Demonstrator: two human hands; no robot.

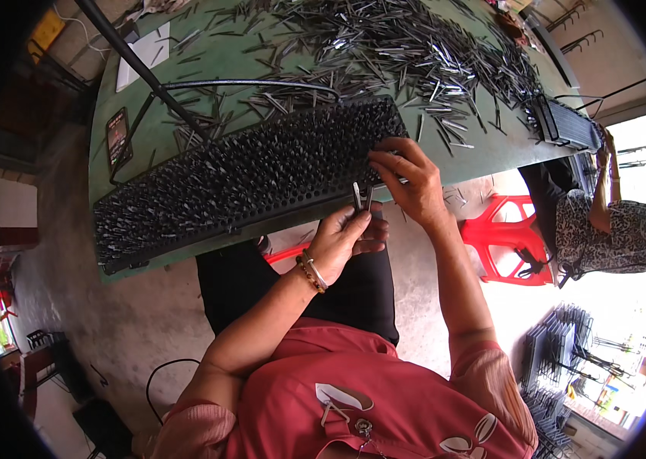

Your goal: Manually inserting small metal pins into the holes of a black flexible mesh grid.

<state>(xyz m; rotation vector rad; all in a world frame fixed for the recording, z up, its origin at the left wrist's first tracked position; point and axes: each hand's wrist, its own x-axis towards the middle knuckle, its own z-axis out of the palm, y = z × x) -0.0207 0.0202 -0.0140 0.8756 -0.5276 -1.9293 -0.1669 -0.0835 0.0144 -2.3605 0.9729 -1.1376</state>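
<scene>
Head view, rack: the black perforated rack (271,212) lies along the near edge of the table (483,149), crowded with upright pieces (239,164); bare holes show along its near side
Left grip: the left hand (347,236), just in front of the rack's right part, holds a few slim metal strips (357,197) between thumb and fingers
Right grip: the right hand (411,182), at the rack's right end, is pinched narrow; I cannot tell if a strip is in it
Loose heap (445,65): behind the rack
Good handling: seemingly filling holes, so best hold each strip plumb and lower it without brushing its neighbours
</scene>
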